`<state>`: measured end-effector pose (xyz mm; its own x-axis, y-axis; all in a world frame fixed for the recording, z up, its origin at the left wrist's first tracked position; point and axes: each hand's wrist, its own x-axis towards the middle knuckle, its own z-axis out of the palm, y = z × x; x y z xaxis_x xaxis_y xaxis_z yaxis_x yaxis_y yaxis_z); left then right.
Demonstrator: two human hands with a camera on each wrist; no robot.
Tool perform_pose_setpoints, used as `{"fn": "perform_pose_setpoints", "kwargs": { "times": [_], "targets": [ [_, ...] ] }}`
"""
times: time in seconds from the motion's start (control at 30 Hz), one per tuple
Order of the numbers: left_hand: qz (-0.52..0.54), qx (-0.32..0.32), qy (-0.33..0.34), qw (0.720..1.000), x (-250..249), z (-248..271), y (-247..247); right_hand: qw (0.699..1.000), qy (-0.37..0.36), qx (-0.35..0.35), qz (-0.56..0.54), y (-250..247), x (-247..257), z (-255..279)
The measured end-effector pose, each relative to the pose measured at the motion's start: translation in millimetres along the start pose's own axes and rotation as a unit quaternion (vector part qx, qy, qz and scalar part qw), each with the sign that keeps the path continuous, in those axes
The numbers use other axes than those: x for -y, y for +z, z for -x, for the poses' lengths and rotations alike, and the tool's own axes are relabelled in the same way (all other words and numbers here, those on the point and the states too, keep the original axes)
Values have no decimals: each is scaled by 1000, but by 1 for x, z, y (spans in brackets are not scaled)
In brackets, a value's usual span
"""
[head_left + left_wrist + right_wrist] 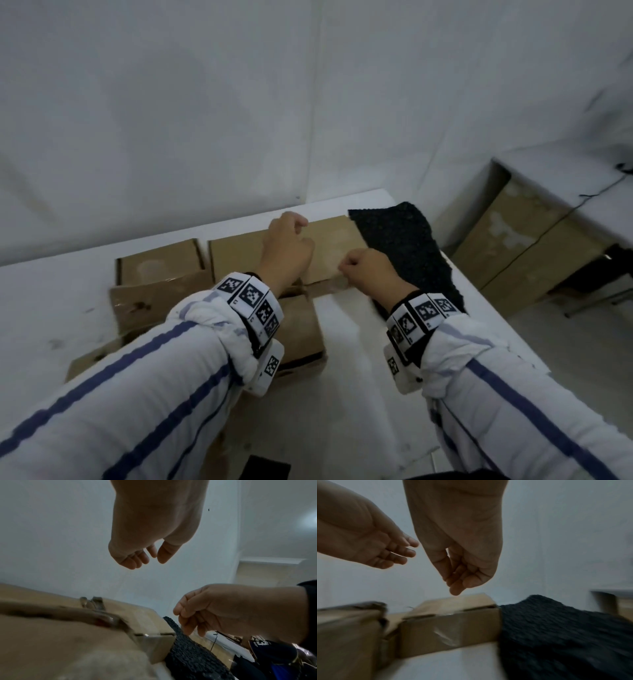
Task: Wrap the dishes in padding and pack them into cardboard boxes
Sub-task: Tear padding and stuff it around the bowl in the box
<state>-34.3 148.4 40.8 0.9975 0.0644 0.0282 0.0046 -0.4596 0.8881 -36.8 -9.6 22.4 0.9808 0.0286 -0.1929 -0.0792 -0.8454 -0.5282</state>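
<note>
A closed cardboard box (329, 240) (450, 627) sits at the back of the white table (349, 342). My left hand (287, 240) (149, 559) hovers over its top with loosely curled fingers and holds nothing. My right hand (366, 270) (460, 582) is above the box's near right edge, fingers curled against the thumb, with nothing visible in it. A sheet of black bumpy padding (404, 253) (556, 628) lies against the box's right side. No dishes show in any view.
More cardboard boxes stand left of the closed one: one at the back (157, 263), one with a raised flap (150, 301), and one under my left forearm (301, 329). Large cartons (520, 240) sit on the floor past the table's right edge.
</note>
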Motion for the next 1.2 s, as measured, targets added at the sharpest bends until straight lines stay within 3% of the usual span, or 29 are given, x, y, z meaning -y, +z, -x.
{"fn": "perform_pose_setpoints", "kwargs": {
  "times": [0.07, 0.27, 0.43, 0.63, 0.87, 0.97, 1.07, 1.2],
  "targets": [
    [-9, 37, -7, 999, -5, -12, 35, 999, 41, -18, 21, -9, -43, -15],
    [-15, 70, -24, 997, -15, -42, 112, 990, 108, 40, 82, -11, -129, -52],
    [-15, 93, -35, 995, -25, -50, 131, 985, 83, 48, 144, 7, -153, -69],
    [-58, 124, -67, 988, -23, -55, 136, 986, 69, 59, 137, -6, -153, -81],
    [27, 191, -85, 977, -31, -39, 126, 991, 100, 46, 74, -64, -110, -71],
    [27, 237, -68, 969, -34, -32, 112, 996, 53, 38, -61, -79, -82, -55],
    [94, 250, -74, 961, -38, -19, 90, 976, 0, 49, -213, -80, -48, -31],
    [177, 238, -52, 953, -34, 1, 40, 943, -72, 79, -315, -60, 5, -8]
  ]
}}
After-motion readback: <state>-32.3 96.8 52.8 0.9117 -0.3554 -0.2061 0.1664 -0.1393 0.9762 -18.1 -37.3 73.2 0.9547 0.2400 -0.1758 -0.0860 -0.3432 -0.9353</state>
